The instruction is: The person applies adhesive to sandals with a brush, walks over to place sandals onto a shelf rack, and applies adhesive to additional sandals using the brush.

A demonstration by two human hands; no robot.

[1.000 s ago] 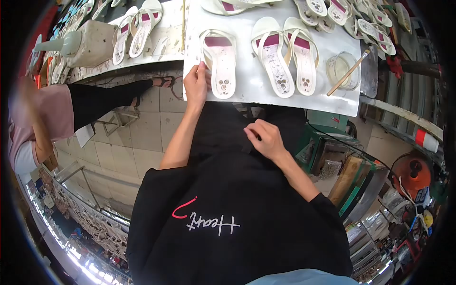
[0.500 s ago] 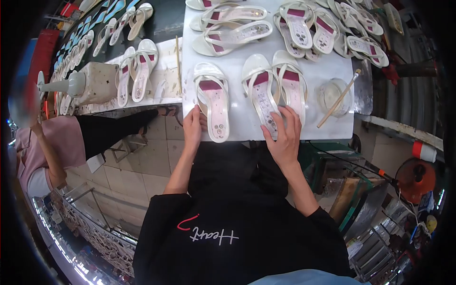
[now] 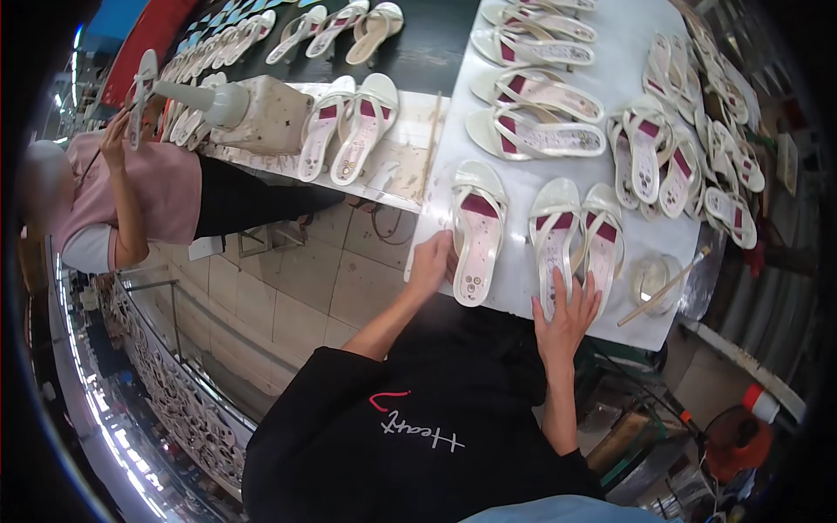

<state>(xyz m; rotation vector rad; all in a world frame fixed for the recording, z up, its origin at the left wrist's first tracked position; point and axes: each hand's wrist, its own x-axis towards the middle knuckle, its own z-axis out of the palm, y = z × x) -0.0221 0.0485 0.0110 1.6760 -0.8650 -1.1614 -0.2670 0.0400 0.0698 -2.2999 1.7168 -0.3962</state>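
Our left hand curled by a sandal, grip unclear, right hand splayed on a pair, dish at its two o'clock, contents indistinct, brush across.

Holds both arms forward, bare below short black fabric sleeves. Angles the bare left forearm forward and inward, with the wrist nearly in line. Curls the fingers of the bare left hand inward, tips partly hidden, grip impossible to tell. Points the bare right forearm almost straight ahead. Turns the bare right hand palm down, fingers slightly bent and loosely spread, thumb apart from the index finger.
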